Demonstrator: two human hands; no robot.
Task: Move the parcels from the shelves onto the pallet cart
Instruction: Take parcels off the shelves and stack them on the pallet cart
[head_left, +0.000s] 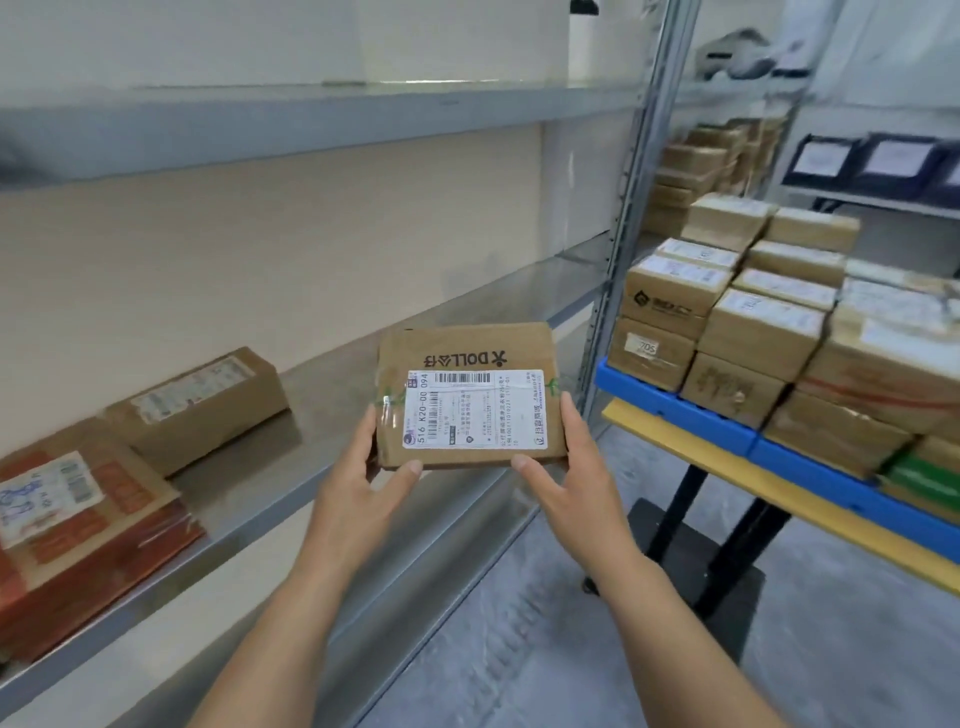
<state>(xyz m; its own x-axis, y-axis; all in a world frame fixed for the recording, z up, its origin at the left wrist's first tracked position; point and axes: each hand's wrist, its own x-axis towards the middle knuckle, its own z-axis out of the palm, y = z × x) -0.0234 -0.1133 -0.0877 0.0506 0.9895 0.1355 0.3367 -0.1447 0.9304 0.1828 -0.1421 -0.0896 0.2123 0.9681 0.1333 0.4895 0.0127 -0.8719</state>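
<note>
Head view: most of your fingers are hiding beneath the brown parcel (470, 395), and the orange parcel (78, 519) is running off the left edge. Your left hand (358, 478) and right hand (571, 467) are gripping the brown parcel by its sides, over the shelf (311, 415), near the pallet cart (675, 410).

The parcel (470, 395) is brown cardboard with dark print and a white label striped by a black barcode. Left of the parcel, the shelf (322, 410) is grey metal, with a plain brown box (208, 410) and a brown carton (88, 525) patterned in orange-red. Right of the parcel, a blue pallet (675, 408) over a yellow board (727, 473) carries brown boxes (758, 332); one box (924, 478) is green.
</note>
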